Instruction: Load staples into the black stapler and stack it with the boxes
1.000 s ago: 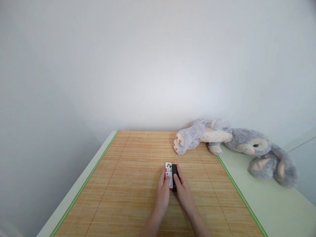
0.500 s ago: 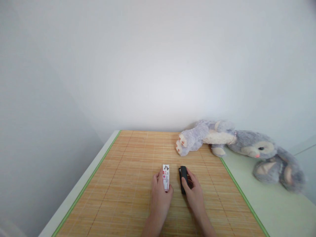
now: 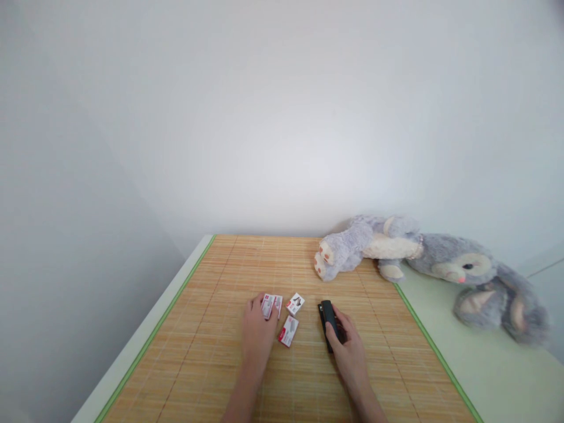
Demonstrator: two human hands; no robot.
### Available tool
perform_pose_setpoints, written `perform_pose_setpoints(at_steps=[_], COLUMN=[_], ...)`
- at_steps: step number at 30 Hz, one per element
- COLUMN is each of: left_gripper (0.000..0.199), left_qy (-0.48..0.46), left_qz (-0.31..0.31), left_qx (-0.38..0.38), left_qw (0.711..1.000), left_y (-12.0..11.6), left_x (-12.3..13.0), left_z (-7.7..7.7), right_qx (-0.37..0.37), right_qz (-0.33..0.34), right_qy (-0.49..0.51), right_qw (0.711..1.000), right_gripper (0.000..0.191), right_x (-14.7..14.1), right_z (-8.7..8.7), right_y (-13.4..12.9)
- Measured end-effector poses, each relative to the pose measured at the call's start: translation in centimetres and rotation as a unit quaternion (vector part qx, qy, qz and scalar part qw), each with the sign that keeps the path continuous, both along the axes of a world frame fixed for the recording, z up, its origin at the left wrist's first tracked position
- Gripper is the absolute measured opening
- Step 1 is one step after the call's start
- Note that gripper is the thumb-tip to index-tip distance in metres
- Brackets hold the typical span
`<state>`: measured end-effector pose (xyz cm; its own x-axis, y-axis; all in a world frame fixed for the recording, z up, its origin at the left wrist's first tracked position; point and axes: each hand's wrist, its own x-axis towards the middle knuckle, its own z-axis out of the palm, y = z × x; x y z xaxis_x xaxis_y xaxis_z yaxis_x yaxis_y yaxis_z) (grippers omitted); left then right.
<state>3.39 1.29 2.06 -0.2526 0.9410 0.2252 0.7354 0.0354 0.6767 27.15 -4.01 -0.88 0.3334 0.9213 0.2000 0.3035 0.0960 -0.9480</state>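
Note:
My left hand (image 3: 259,329) is closed around small white-and-pink staple boxes (image 3: 271,305) on the mat, thumb at their near right side; its fingers partly cover them, so their exact number is hard to tell. Just right of that hand, two more staple boxes lie loose: one with a dark picture on its face (image 3: 295,303), and a red-and-white one (image 3: 288,331) nearer to me. My right hand (image 3: 348,343) grips a black stapler (image 3: 328,320) from its right side, thumb on top. The stapler rests on the mat, its front end pointing away from me.
A bamboo mat (image 3: 211,352) with green edging covers most of the pale table (image 3: 497,376). A grey plush rabbit (image 3: 396,247) lies along the back right, its legs on the mat and its head past the mat's edge. White walls (image 3: 282,117) stand behind.
The staple boxes, earlier in one stack in my left hand, are now spread apart on the mat. My left hand has moved left with some of them. My right hand keeps the stapler nearly in place.

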Motion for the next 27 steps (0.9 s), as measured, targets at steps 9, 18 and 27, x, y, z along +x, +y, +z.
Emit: perform_pose_setpoints(at_steps=[9,18,27], left_gripper=[0.031,0.038,0.035], left_qy=[0.104,0.158,0.107], left_qz=[-0.018,-0.005,-0.220], left_qx=[-0.044,0.013,-0.001], left_qw=[0.993,0.987,0.970], left_y=[-6.7,-4.4,-7.7], left_x=[0.0,0.6,4.5], left_z=[-1.0,-0.2,0.5], right_qx=[-0.002,-0.010,-0.028], right_qz=[-0.007,-0.006,-0.002], right_qy=[0.004,0.009,-0.051], right_qw=[1.000,1.000,0.998], right_gripper=[0.049,0.050,0.039], right_x=[-0.1,-0.4,1.5], right_z=[-0.3,0.2,1.4], right_y=[0.0,-0.2,-0.7])
